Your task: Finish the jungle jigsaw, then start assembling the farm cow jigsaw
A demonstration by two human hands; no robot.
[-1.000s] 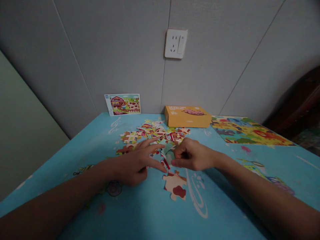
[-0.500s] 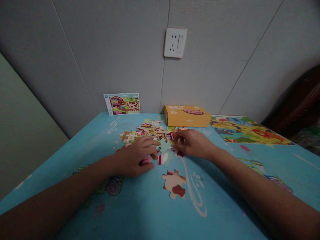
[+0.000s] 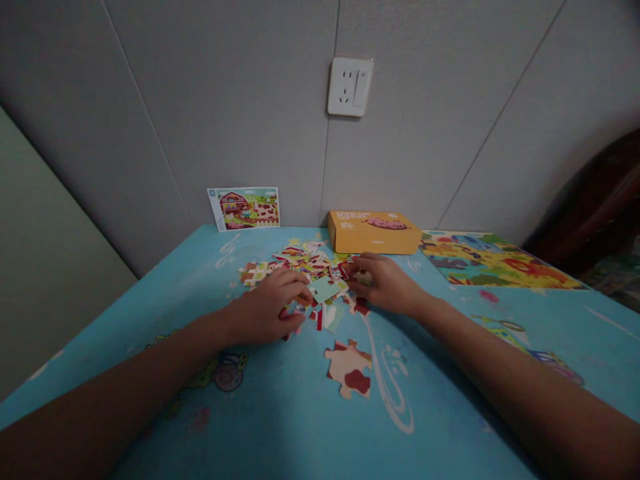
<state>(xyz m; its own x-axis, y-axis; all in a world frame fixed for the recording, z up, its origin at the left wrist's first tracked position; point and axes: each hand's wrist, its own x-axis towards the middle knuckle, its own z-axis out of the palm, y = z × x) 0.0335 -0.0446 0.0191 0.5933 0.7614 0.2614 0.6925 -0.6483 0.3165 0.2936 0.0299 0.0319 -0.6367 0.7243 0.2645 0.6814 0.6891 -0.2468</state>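
Note:
A heap of jigsaw puzzle pieces (image 3: 320, 261) lies between my hands, printed in red, cream, yellow and green. My left hand (image 3: 275, 305) rests at its near left side, fingers bent and thumb apart, over a pink puzzle piece (image 3: 296, 321) that it partly hides. At the right side of the heap, my right hand (image 3: 383, 283) has its fingertips and thumb bent around a puzzle piece with red on it (image 3: 345, 269). Between the hands lies a pale green puzzle piece (image 3: 325, 289). Closer to me is a single cream puzzle piece with brown patches (image 3: 349, 369).
A farm picture card (image 3: 247, 208) leans on the wall. Right of it stands an orange puzzle box (image 3: 375, 233), with a colourful animal picture sheet (image 3: 500, 260) farther right. A socket plate (image 3: 350, 87) is on the wall. A blue patterned cover (image 3: 280, 413) lies over the table.
My left hand has drawn its fingers in and moved slightly left. The pale green piece has shifted and turned between my hands. My right hand has moved only a little.

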